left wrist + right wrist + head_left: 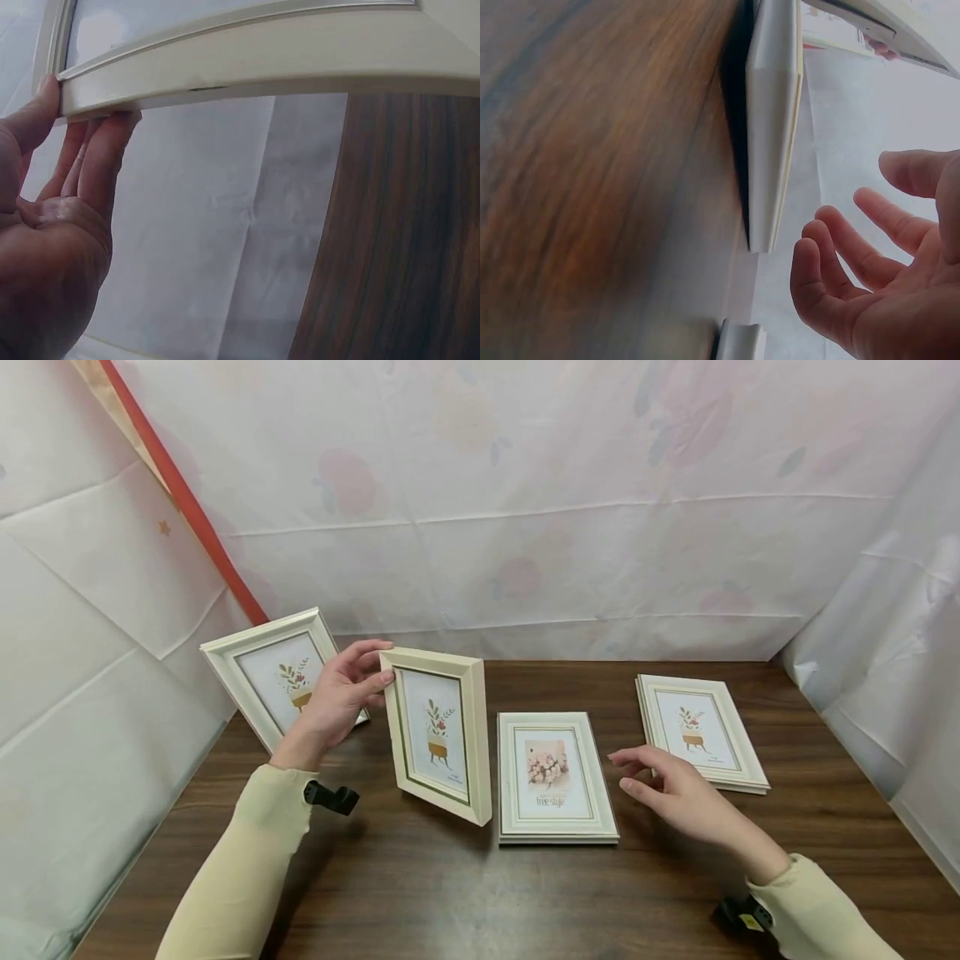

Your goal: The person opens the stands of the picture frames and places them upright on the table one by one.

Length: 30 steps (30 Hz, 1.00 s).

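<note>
Pinching the cream picture frame (pixel 476 735) at its far left corner: left hand (pixel 333 706), thumb on the front face, fingers behind. Grip closed down to the thickness of the moulding. Frame is tilted up, left of centre over the dark wooden table (pixel 457 910); its front, a potted-plant print, is turned toward the near side. Contact of its near lower edge with the table: cannot tell.

Right hand (pixel 675 789): fingers loosely bent and spread, thumb well apart from them, nothing in hold. Position: between the flower-print frame (pixel 551 831) and the right-hand frame (pixel 731 727), overlapping the near left part of the latter in the head view. Right wrist view shows the fingers apart from the nearest frame edge.

Flower-print frame lies flat, face up, just right of the held one; lettering "free style" legible. Right-hand frame also flat, face up, at far right, potted-plant print. Left-hand frame (pixel 247 681) stands tilted at far left, partly hidden by the left hand and wrist; its support is hidden. Pale patterned cloth (pixel 570 552) hangs beyond the far table edge.
</note>
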{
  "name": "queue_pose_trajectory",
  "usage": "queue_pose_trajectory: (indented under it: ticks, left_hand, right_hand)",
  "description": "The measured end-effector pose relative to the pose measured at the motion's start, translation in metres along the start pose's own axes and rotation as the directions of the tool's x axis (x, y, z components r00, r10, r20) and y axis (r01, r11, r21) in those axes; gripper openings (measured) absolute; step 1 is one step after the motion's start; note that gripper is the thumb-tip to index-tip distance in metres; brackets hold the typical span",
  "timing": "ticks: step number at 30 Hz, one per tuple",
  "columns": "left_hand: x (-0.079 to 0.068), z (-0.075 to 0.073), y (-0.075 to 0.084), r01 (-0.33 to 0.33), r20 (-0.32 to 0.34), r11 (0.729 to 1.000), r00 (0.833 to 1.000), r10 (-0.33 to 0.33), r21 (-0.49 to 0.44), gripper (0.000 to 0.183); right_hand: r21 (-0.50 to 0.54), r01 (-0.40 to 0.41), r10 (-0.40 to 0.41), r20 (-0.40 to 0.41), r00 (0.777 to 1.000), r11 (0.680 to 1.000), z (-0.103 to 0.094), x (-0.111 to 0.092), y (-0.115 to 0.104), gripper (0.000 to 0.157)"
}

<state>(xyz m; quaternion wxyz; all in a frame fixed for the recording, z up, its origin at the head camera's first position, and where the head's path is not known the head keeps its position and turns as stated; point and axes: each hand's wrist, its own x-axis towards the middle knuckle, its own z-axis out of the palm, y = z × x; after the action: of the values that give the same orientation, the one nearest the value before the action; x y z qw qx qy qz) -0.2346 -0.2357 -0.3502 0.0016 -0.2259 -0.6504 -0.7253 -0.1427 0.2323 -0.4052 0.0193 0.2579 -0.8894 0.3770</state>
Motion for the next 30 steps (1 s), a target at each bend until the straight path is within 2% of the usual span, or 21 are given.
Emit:
queue_pose_trajectory:
  ticks: [6, 9, 15, 24, 30]
  left_hand:
    - [0.002, 0.007, -0.003, -0.005, 0.021, 0.998, 1.000, 0.006, -0.058, 0.035]
    - [0.003, 0.011, -0.005, -0.009, 0.041, 0.993, 0.999, 0.014, -0.117, 0.036]
    - [0.005, 0.021, -0.007, -0.041, 0.098, 0.967, 0.993, 0.067, -0.252, 0.036]
    - [0.010, 0.034, -0.009, -0.082, 0.188, 0.893, 0.965, 0.182, -0.442, 0.032]
    - [0.011, 0.041, -0.010, -0.049, 0.256, 0.828, 0.939, 0.228, -0.559, 0.034]
  right_hand:
    - [0.042, 0.002, -0.003, 0.024, 1.000, 0.999, 0.002, 0.005, -0.009, 0.028]
    - [0.067, 0.002, -0.005, 0.048, 0.999, 0.998, 0.004, 0.007, -0.014, 0.029]
    - [0.084, 0.014, -0.021, 0.080, 0.997, 0.996, 0.010, 0.012, -0.023, 0.029]
    - [0.065, 0.051, -0.057, 0.099, 0.993, 0.997, 0.018, 0.020, -0.036, 0.030]
    - [0.083, 0.112, -0.119, 0.084, 0.989, 0.990, 0.025, 0.025, -0.042, 0.034]
